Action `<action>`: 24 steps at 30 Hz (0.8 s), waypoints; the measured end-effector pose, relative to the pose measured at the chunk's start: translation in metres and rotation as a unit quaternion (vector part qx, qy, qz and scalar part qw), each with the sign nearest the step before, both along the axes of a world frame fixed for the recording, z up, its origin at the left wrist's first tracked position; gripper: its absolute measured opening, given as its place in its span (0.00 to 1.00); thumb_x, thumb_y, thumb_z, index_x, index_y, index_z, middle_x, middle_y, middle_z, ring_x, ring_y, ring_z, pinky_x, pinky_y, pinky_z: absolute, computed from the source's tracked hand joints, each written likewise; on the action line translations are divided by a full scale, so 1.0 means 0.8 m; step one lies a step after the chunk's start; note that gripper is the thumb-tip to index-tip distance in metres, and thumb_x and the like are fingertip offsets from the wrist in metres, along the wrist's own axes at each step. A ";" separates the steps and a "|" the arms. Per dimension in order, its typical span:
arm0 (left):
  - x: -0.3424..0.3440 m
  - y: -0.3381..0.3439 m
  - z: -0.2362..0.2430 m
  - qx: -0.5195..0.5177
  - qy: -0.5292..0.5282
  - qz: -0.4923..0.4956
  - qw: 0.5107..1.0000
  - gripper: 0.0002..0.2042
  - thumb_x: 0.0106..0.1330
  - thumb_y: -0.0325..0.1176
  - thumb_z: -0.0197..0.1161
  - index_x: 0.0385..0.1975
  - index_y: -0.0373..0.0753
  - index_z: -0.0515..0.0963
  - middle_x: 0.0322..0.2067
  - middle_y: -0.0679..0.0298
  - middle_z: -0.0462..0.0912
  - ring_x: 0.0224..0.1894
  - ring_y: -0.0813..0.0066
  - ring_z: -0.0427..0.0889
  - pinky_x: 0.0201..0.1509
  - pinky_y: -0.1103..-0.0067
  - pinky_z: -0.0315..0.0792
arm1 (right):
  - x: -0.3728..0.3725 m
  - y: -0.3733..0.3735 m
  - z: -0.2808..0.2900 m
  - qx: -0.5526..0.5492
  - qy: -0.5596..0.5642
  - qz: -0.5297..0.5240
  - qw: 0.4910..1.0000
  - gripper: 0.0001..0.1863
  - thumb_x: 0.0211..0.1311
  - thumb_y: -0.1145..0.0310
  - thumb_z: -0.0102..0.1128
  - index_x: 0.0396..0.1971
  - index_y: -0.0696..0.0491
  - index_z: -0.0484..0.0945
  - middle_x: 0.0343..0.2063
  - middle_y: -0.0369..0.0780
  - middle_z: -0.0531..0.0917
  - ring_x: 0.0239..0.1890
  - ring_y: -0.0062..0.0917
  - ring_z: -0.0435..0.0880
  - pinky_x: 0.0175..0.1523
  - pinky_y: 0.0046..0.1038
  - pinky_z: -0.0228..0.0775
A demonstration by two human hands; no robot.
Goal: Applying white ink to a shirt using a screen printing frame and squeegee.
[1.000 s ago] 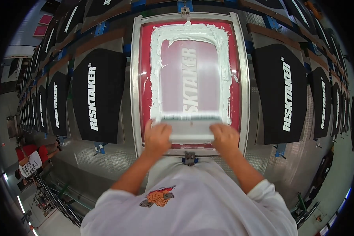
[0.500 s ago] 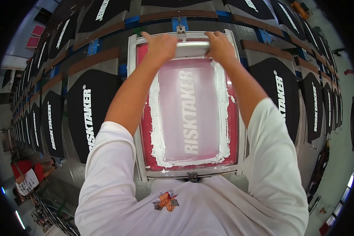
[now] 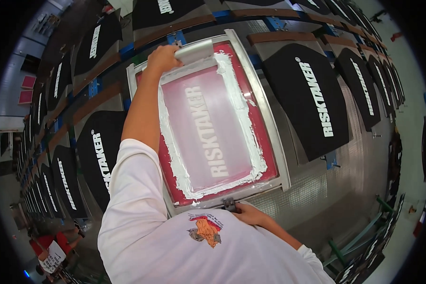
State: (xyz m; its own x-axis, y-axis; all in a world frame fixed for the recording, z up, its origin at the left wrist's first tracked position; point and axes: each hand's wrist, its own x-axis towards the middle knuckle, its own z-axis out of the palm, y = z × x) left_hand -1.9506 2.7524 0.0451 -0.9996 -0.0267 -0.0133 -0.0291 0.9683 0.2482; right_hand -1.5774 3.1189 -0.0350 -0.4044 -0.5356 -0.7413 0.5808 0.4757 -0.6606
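Note:
A printing screen [image 3: 279,156] lies in front of me, its aluminium frame around pink mesh with pale block lettering. Thick white ink [image 3: 241,113] rings the lettering area. My left hand [image 3: 163,59] is closed around the left end of a silver squeegee [image 3: 197,52], which rests across the screen's far end. At the screen's near edge my right hand [image 3: 252,215] is closed at a small dark clamp [image 3: 229,204], close against my shirt. Part of its fingers is hidden.
Black fabric panels with white lettering lie on boards at both sides, such as a large panel [image 3: 312,99] on the right. Blue brackets [image 3: 176,39] and brown strips line the long table. A seated person [image 3: 54,255] is at the lower left. Green metal bars [image 3: 364,232] stand lower right.
My right hand has left the squeegee and come down to the clamp at the near edge. My left hand stays at the squeegee. The view has turned, tilting the screen leftward.

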 end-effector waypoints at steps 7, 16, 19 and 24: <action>0.112 0.045 -0.010 -0.082 -0.043 0.003 0.996 0.18 0.48 0.40 0.69 0.42 0.55 0.79 0.40 0.63 0.82 0.43 0.60 0.79 0.46 0.67 0.73 | -0.002 -0.007 0.013 0.076 0.142 0.041 0.986 0.15 0.49 0.61 0.65 0.31 0.58 0.80 0.21 0.45 0.80 0.25 0.31 0.79 0.34 0.32 0.68; 0.472 0.248 -0.052 -0.021 0.138 -0.020 0.990 0.14 0.48 0.24 0.56 0.36 0.44 0.77 0.28 0.60 0.78 0.32 0.58 0.79 0.34 0.66 0.73 | -0.004 -0.009 -0.009 0.052 0.263 0.052 0.962 0.16 0.48 0.59 0.65 0.32 0.57 0.81 0.25 0.47 0.82 0.32 0.39 0.82 0.41 0.35 0.71; 0.507 0.279 -0.042 -0.035 0.132 0.014 0.990 0.14 0.46 0.23 0.57 0.35 0.43 0.77 0.26 0.60 0.77 0.30 0.59 0.79 0.32 0.68 0.73 | 0.003 -0.008 -0.033 -0.002 0.303 0.003 0.953 0.17 0.49 0.58 0.64 0.33 0.57 0.81 0.28 0.48 0.82 0.36 0.40 0.82 0.45 0.36 0.72; 0.427 0.232 0.037 0.024 -0.092 0.104 0.990 0.16 0.53 0.41 0.66 0.36 0.39 0.74 0.30 0.51 0.81 0.36 0.49 0.80 0.37 0.61 0.73 | -0.001 0.004 -0.005 0.004 0.211 0.058 0.976 0.16 0.52 0.58 0.62 0.34 0.55 0.81 0.28 0.49 0.82 0.36 0.42 0.81 0.44 0.37 0.71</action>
State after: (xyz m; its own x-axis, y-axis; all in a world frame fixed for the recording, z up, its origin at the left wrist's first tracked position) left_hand -1.6089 2.9383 0.0748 -0.9532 -0.2265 -0.2001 -0.2752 0.9241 0.2651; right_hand -1.5782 3.1223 -0.0391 -0.6115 -0.5909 -0.5262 0.1998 0.5281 -0.8253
